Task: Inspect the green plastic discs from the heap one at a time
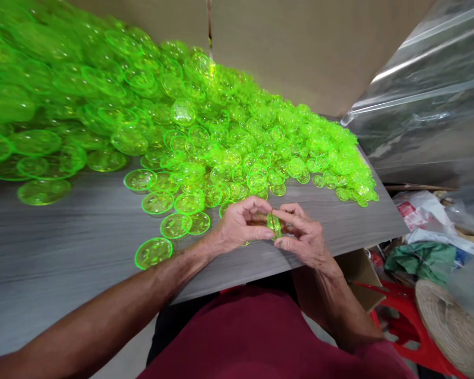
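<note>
Between both hands, just above the table's front part, a clear neon-green plastic disc (pixel 274 225) is held on edge. My left hand (pixel 245 221) grips its left side with thumb and fingers. From the right, my right hand (pixel 302 231) pinches it with the thumb below and the index finger on top. Part of the piece is hidden behind the fingers. Loose round green pieces, such as the disc (pixel 154 252) nearest me, lie left of my left forearm. Beyond the hands spreads a large heap of the same green pieces (pixel 221 137).
The grey wood-grain table (pixel 82 231) runs under everything. A beige panel (pixel 300 47) stands behind the heap. Clear plastic sheeting (pixel 426 105) hangs at the right. Below it are bags (pixel 422 263), a cardboard box (pixel 355 268) and a red stool (pixel 403 321) with a woven round pad (pixel 446 321).
</note>
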Demonstrator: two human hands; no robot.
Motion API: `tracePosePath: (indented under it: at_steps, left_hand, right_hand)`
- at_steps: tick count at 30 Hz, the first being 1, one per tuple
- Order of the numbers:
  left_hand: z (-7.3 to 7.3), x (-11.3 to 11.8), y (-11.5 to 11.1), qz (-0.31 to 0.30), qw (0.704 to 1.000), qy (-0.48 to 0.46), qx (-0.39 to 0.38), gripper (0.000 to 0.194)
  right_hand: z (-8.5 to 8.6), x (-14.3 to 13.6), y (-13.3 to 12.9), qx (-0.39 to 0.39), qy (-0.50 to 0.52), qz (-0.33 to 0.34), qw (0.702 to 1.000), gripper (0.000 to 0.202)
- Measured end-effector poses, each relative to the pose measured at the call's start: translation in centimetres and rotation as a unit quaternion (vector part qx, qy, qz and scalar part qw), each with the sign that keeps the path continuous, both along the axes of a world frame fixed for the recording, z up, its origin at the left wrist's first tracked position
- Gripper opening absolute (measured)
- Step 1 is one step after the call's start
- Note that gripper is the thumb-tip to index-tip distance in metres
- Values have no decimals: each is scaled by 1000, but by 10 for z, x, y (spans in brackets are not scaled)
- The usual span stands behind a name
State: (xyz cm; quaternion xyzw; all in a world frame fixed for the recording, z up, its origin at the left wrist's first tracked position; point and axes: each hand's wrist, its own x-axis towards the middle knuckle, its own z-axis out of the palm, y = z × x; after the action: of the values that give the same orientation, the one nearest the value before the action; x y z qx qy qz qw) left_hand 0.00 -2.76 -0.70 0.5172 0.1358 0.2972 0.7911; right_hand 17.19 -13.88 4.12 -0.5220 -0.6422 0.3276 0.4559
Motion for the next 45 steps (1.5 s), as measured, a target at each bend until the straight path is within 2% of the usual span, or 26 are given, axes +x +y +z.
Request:
tracePosePath:
  at_steps: [8,12,14,17,20,23,27,31,34,39,45]
  left_hand:
    - [3,-1,-1,-4,1000,9,0,49]
    - [8,-1,-1,9,1000,6,10,50]
    - [9,-1,-1,25,999,16,30,50]
    - [6,0,-3,49,995,40,76,44]
    - [1,1,-3,76,986,42,141,36]
    - [1,0,-1,114,959,14,260,29]
    - [5,-3,1,170,883,-14,437,24]
    - [5,-4,0,238,807,-10,540,27]
    - [6,-4,-2,270,767,-5,582,28]
    - [11,-6,-5,292,740,10,605,25]
    - [10,-6,-9,296,740,36,603,23]
  right_hand:
    - [-3,-2,0,14,-23,-21,999,49]
    - [-2,-8,-4,79,-73,-64,992,35]
    - [-1,-12,-6,135,-165,-81,974,28]
    - [-2,-18,-7,211,-296,-100,926,33]
    - [-6,-22,-5,252,-342,-128,896,33]
    - [-9,-23,-3,263,-336,-142,893,32]
    - [-10,-24,-3,259,-332,-152,894,29]
    - [-11,-28,-3,263,-328,-163,892,27]
    - [-11,-31,-3,269,-325,-172,891,28]
    - [-6,-34,-3,265,-316,-166,896,27]
    - [-4,-32,-2,242,-314,-158,904,27]
